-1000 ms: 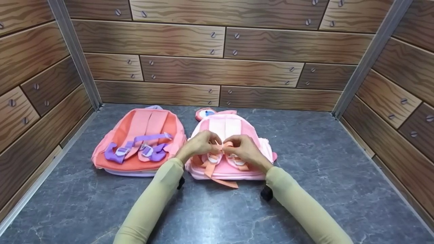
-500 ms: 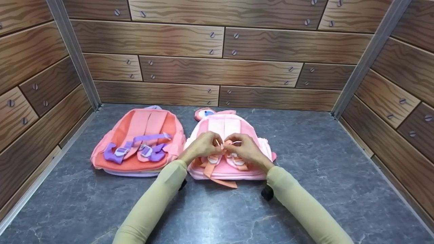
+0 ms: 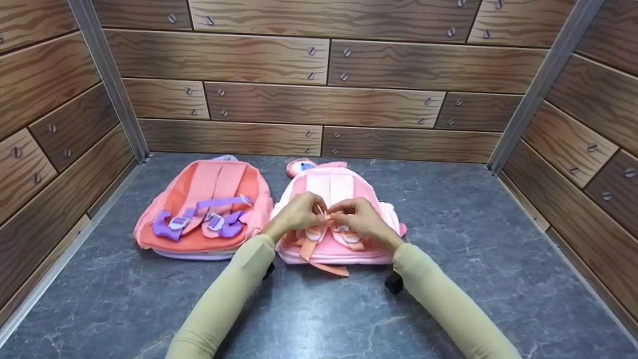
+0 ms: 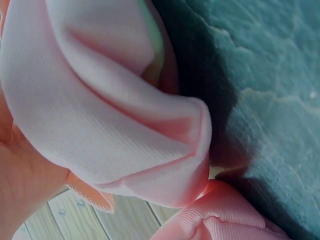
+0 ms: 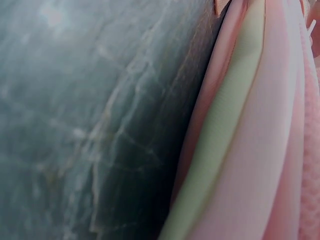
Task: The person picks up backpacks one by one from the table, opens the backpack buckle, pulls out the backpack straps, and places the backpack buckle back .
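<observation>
A light pink backpack [image 3: 366, 189] lies with its strap side up on the grey tabletop. Over its middle, my left hand [image 3: 299, 212] and right hand [image 3: 363, 215] meet, both pinching an orange strap [image 3: 329, 216] between thumb and fingers. Their fingertips almost touch, and most of the pinched part is hidden. Below them, a loose orange strap end [image 3: 329, 269] hangs over the backpack's front edge. White buckles [image 3: 313, 233] sit under the hands. In the left wrist view, part of the left hand [image 4: 30, 185] shows beside the pale pink fabric [image 4: 110, 125].
A coral backpack [image 3: 199, 179] with purple straps [image 3: 229, 201] lies against the pink one on the left. A red and white eye-like piece [image 3: 300, 167] sticks out behind the pink backpack. Wood-print walls [image 3: 319, 104] enclose the grey marbled tabletop [image 3: 473, 224] on three sides.
Both hands stay at the same spot over the pink backpack, with small finger movements. The orange loop between the fingers looks smaller than a second ago. Both backpacks stay in place.
</observation>
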The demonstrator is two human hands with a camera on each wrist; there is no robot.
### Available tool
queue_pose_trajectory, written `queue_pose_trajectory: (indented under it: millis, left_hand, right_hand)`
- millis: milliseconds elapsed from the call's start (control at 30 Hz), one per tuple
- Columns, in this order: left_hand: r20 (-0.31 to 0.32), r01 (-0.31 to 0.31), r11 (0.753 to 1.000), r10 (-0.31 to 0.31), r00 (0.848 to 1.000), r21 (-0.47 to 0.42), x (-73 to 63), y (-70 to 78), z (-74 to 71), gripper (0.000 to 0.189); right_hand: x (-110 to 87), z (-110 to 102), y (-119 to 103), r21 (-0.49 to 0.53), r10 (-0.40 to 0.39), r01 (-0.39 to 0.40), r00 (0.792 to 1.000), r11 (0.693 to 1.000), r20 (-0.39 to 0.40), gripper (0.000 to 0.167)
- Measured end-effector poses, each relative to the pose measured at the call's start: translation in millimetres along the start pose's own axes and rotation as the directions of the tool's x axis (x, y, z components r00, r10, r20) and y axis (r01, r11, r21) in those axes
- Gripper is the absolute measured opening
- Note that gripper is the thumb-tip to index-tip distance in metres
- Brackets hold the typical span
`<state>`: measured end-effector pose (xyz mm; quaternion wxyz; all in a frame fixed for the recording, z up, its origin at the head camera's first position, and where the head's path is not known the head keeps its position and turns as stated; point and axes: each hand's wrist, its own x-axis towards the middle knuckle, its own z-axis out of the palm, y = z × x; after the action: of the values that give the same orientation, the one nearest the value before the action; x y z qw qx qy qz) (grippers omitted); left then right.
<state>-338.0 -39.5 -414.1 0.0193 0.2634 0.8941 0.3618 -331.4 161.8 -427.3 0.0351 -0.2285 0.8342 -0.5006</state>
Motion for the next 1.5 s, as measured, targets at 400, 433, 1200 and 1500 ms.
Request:
queue_pose_trajectory:
  millis: [400, 433, 1200, 1500]
  left_hand:
    - [-0.021, 0.025, 1.000, -0.025, 0.999, 0.007, -1.0, -1.8, -0.8, 0.017]
    - [-0.023, 0.023, 1.000, -0.023, 0.999, 0.006, -0.9, -1.7, -0.8, 0.017]
    - [-0.040, 0.031, 1.000, -0.031, 0.999, 0.005, -0.5, -1.9, -0.9, 0.021]
    - [-0.027, 0.029, 1.000, -0.029, 0.999, 0.002, 0.5, -1.2, -0.5, 0.021]
  right_hand:
    - [-0.1, -4.8, 5.2, -0.011, 0.037, -0.037, 0.999, 0.999, -0.023, 0.019]
    - [-0.5, -5.4, 5.7, -0.009, 0.038, -0.038, 0.999, 0.999, -0.032, 0.018]
    - [-1.5, -15.9, 6.9, 0.001, 0.014, -0.014, 0.996, 1.000, -0.083, 0.016]
    - [-1.9, -18.2, 8.1, 0.079, 0.039, -0.030, 0.993, 0.996, -0.113, 0.019]
